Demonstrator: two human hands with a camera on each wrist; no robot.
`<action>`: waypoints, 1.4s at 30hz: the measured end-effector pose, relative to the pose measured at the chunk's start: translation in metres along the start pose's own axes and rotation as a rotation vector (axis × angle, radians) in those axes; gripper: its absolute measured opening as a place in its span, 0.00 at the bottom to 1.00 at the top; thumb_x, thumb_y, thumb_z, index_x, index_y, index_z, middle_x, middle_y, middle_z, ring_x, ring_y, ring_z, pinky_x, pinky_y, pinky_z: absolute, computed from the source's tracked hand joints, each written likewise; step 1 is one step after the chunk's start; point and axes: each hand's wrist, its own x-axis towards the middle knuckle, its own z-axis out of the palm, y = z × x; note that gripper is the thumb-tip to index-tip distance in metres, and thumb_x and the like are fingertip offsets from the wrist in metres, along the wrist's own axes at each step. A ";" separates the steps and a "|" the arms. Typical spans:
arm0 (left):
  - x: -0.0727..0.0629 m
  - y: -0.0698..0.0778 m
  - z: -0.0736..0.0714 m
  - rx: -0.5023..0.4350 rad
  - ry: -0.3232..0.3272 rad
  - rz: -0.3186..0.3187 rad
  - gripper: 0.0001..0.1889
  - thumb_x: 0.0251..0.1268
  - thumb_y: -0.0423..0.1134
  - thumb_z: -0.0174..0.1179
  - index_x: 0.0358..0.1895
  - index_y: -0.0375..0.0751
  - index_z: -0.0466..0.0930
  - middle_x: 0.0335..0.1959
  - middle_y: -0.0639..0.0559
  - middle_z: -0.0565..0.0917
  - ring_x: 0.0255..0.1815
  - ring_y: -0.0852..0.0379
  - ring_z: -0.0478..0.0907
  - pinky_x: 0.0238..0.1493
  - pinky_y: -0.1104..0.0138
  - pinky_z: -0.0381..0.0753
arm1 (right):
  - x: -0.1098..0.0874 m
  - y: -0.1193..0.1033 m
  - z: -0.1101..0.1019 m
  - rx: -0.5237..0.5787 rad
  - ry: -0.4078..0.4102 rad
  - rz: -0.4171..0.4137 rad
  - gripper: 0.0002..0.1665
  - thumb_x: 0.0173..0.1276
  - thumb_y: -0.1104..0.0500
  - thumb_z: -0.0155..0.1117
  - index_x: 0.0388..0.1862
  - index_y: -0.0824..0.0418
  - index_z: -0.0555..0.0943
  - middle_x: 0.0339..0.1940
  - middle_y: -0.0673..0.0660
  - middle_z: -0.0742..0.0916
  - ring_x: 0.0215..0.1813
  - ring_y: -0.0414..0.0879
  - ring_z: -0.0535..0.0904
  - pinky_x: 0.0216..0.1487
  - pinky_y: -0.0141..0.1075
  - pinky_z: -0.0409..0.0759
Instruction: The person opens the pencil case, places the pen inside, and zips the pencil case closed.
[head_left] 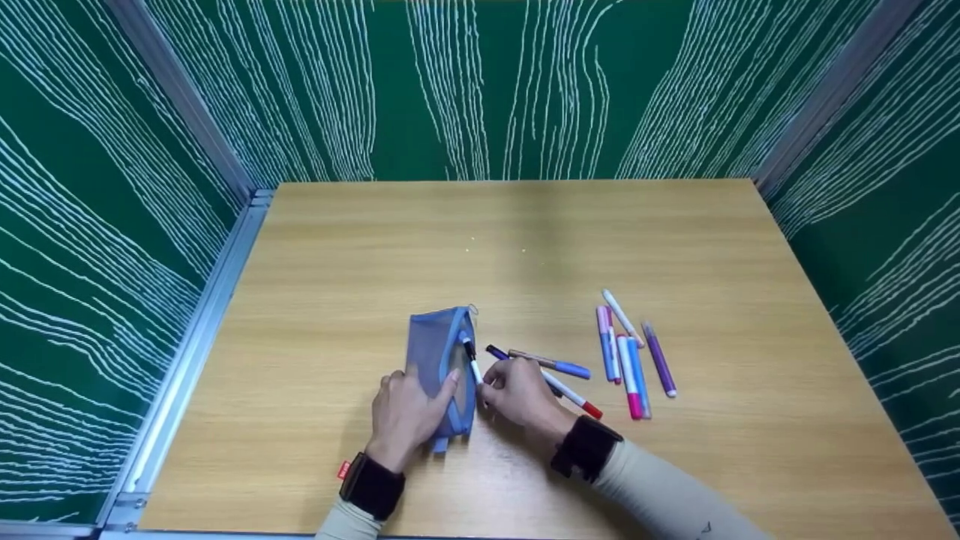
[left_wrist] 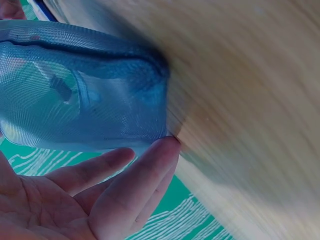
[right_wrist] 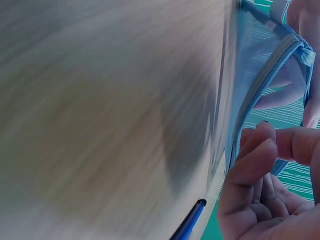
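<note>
A blue mesh pencil case [head_left: 429, 337] with a zipper stands upright near the table's front, its opening facing right. My left hand [head_left: 405, 409] grips it, thumb at the zipper edge and fingers along the far side; in the left wrist view those fingers [left_wrist: 140, 185] reach its bottom corner. Between thumb and fingertips, my right hand [head_left: 525, 394] pinches a white marker [head_left: 475, 369] with a black end, tilted into the opening. In the right wrist view the curled fingers [right_wrist: 250, 175] are beside the zipper [right_wrist: 265, 75], hiding most of the marker.
Close to the right hand lie a blue-capped marker [head_left: 571, 369], a red-capped white marker [head_left: 577, 397] and a dark-capped one [head_left: 495, 351]. Farther right are several more markers, including a purple one [head_left: 658, 360] and a pink-capped one [head_left: 630, 375]. Green patterned walls surround the wooden table [head_left: 360, 247].
</note>
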 end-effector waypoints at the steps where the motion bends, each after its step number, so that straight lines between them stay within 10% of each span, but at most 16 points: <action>1: 0.000 0.000 0.000 0.001 0.000 -0.002 0.53 0.65 0.80 0.44 0.66 0.29 0.75 0.45 0.33 0.83 0.44 0.40 0.81 0.43 0.49 0.81 | 0.001 -0.001 0.001 0.003 0.000 0.008 0.04 0.64 0.63 0.71 0.29 0.60 0.87 0.18 0.46 0.86 0.17 0.34 0.78 0.18 0.33 0.77; 33: 0.000 -0.002 0.002 -0.021 0.071 0.028 0.45 0.67 0.76 0.48 0.55 0.31 0.81 0.37 0.36 0.83 0.39 0.41 0.81 0.38 0.49 0.80 | 0.031 -0.026 0.038 0.118 -0.060 0.093 0.07 0.67 0.70 0.63 0.33 0.66 0.88 0.19 0.50 0.83 0.14 0.36 0.76 0.18 0.32 0.79; 42: 0.001 -0.003 0.005 -0.052 0.128 0.078 0.35 0.70 0.70 0.51 0.45 0.36 0.83 0.31 0.38 0.82 0.33 0.41 0.81 0.32 0.49 0.78 | 0.038 -0.029 0.047 0.013 0.000 0.033 0.15 0.60 0.69 0.65 0.16 0.57 0.79 0.18 0.47 0.78 0.28 0.41 0.74 0.31 0.35 0.78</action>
